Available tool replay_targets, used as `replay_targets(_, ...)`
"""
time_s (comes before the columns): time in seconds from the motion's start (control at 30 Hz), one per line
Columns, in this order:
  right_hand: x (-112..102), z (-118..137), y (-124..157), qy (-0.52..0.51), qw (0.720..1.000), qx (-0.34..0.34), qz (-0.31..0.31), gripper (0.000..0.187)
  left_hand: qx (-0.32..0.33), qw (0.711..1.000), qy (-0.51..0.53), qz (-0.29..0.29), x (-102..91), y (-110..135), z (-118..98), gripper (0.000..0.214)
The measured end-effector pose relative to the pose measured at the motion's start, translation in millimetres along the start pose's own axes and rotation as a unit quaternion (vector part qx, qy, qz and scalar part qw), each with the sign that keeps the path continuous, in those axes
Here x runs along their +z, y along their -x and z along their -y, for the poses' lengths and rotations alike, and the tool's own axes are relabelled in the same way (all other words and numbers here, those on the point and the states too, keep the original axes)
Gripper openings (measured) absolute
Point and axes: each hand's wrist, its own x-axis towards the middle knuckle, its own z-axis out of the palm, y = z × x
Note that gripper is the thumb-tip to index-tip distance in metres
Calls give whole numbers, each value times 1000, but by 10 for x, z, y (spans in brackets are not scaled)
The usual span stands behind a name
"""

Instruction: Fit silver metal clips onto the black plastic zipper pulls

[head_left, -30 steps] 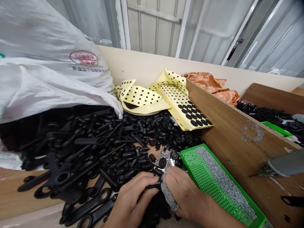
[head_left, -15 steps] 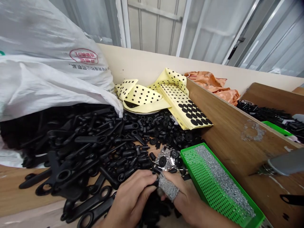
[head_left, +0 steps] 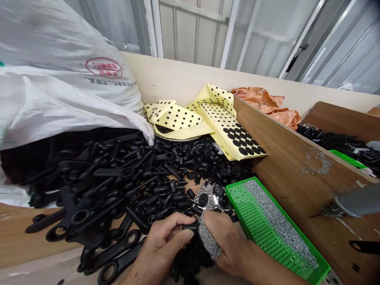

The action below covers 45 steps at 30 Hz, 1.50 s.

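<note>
My left hand (head_left: 164, 243) and right hand (head_left: 230, 241) pinch 1 small black plastic part (head_left: 190, 226) between them, beside a green perforated tray (head_left: 247, 215).

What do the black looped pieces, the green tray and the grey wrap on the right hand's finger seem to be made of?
The black looped pieces look like moulded plastic or rubber, matt with a soft sheen; the look can't settle which. The green tray looks like rigid plastic, with evenly punched holes. The grey wrap on the right hand looks like knitted fabric, going by its fine speckled texture.
</note>
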Motion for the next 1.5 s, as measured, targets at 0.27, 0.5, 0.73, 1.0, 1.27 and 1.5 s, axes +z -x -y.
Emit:
replay_targets(0.27, -55, 93, 20, -6, 997, 73, 5, 9, 45, 997, -62, 1, 37, 77, 35, 13)
replay_targets(0.5, 75, 137, 15, -182, 968, 166, -33, 18, 179, 973, -142, -21, 26, 94, 47, 18)
replay_targets(0.73, 254, 27, 8, -364, 904, 222, -43, 30, 247, 945, -203, -74, 2, 80, 36, 21)
replay_targets(1.0, -27, 135, -59, -61, 997, 28, -49, 9, 81, 988, -108, -80, -24, 106, -24, 18)
replay_targets(1.27, -99, 185, -54, -58, 996, 69, -1, 14, -33, 995, -23, -86, 3, 141, 27, 20)
replay_targets(1.5, 53, 140, 2, -189, 968, 165, -20, 14, 175, 973, -137, -70, -37, 147, 13, 15)
